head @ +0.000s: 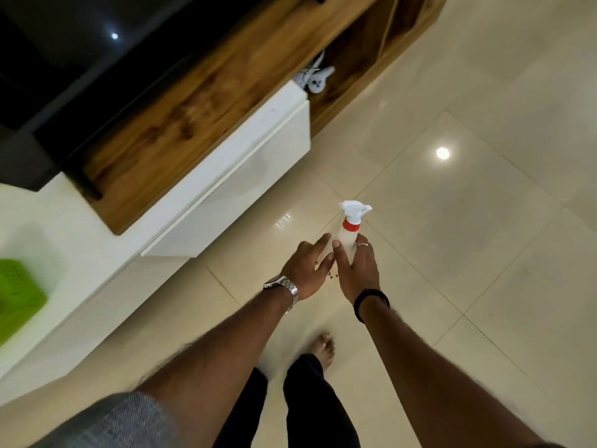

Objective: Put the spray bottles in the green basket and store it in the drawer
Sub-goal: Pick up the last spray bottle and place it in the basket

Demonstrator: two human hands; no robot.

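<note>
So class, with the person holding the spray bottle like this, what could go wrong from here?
1. The spray bottle is held over hard, glossy tiles; if the right hand loosens its grip, it may drop and crack.
2. The green basket sits far to the left on the white ledge, so the carry is long.
3. A bare foot on shiny tiles may slip.

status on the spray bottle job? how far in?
Early. Done: nothing visibly, since the green basket sits on the white ledge at far left and no bottle shows in it, though it is partly cut off. In hand: the right hand grips a white spray bottle with a red collar; the left hand is open beside it. Left: bottle into basket, then basket into the white drawer, which looks shut.
</note>
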